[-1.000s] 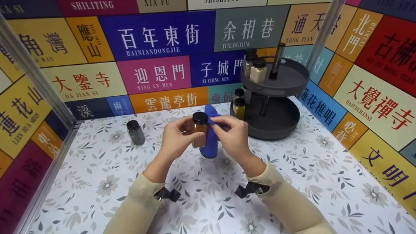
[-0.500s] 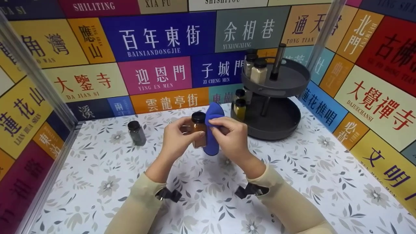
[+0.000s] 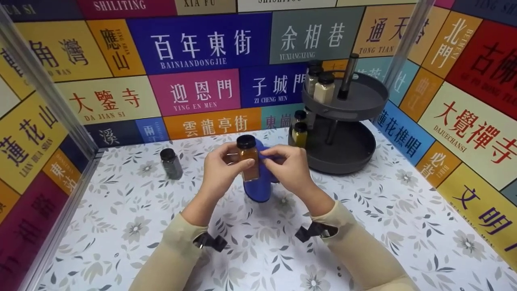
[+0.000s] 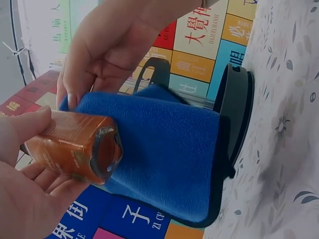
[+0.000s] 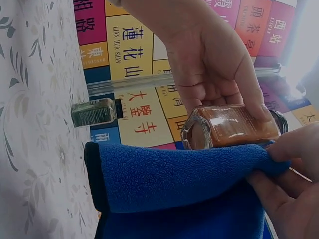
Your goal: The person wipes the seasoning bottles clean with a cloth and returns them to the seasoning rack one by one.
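Note:
My left hand grips a jar of orange-brown contents with a black lid, held upright above the table. In the left wrist view the thumb lies on one side of the jar and fingers on the other. My right hand pinches a blue cloth between thumb and fingers, just right of the jar. The cloth hangs down beside the jar and touches or nearly touches it in the right wrist view.
A small dark jar stands on the flowered table at the left. At the back right is a two-tier black round rack, with pale jars on top and a yellow-green one below. Printed panels form the walls.
The cloth swung right and then back left, its lower end now lower and under the jar. The right hand's fingers shifted slightly; the left hand keeps its grip.

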Available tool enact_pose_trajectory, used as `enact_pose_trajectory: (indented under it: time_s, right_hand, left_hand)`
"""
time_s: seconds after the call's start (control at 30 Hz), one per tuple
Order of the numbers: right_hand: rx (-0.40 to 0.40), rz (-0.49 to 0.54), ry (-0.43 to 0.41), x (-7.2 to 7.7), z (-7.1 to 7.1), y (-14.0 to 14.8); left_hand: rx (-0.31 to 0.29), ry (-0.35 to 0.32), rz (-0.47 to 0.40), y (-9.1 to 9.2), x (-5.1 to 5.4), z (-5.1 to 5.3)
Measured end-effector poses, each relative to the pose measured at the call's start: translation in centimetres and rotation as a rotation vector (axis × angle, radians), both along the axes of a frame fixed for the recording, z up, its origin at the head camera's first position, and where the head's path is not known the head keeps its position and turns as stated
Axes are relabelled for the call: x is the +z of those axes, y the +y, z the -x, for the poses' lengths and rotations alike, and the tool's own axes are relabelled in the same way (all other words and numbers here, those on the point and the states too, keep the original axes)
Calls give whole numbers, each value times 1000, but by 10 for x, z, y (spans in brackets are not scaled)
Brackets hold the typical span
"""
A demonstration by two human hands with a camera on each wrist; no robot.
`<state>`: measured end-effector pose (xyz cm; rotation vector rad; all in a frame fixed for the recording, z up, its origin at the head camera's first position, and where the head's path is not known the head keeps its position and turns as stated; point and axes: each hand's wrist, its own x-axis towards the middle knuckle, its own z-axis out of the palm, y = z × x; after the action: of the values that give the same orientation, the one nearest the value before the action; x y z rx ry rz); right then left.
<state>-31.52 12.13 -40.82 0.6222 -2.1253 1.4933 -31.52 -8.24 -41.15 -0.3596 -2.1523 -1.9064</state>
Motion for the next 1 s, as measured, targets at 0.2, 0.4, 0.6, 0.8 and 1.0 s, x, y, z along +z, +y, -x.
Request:
enact_pose_trajectory:
  time_s: [0.2,0.4,0.6,0.8,1.0]
  right_hand:
    - [-1,16,153,5,-5,0]
    - [-38,-6,97,2,1,3]
    - [-45,27,89,1,3,2]
    - [6,38,156,0,-6,-8]
    - [39,-52,69,-9,-9,-16]
  left_hand:
    - [-55,-22,19,1,-1,-1]
    - [-91,-28,55,3,-4,0]
    - [-63,-7,87,7,0,-5]
    - [49,3,33,-2,11,-7]
    - [106,9,-30,-13,19,-8]
